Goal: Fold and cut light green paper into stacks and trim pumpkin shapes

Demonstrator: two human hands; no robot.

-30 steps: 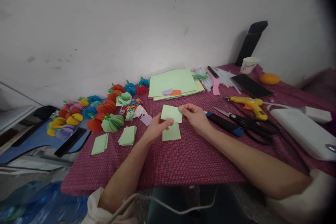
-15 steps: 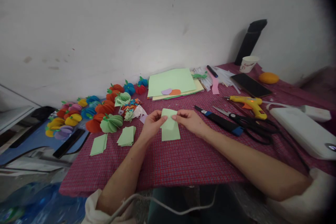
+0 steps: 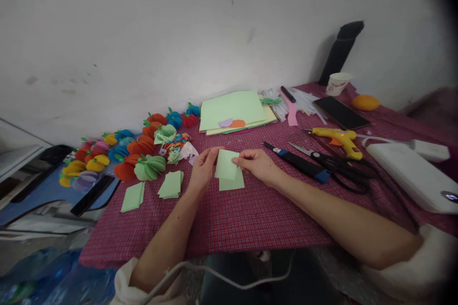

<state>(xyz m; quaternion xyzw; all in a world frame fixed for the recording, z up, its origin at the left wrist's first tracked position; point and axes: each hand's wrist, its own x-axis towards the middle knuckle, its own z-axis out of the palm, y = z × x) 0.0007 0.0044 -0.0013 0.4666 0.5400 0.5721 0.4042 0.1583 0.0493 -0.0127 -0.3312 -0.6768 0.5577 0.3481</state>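
Near the middle of the cloth, two pale green paper pieces overlap. The upper paper piece is tilted a little, and the lower paper piece shows beneath its bottom edge. My right hand pinches the right side of the paper, thumb on top. At the upper piece's left edge, my left hand has its thumb and fingers closed on the paper. To the left lie a stack of green paper pieces and a smaller green stack.
Paper pumpkins crowd the left. Larger paper sheets lie by the wall. On the right are a sheathed knife, scissors, a yellow glue gun, a phone, a paper cup and a white power bank.
The upper green piece has shifted left and tilted off the lower one, where before they looked like one long strip. My left hand has moved slightly left and turned its fingers upward.
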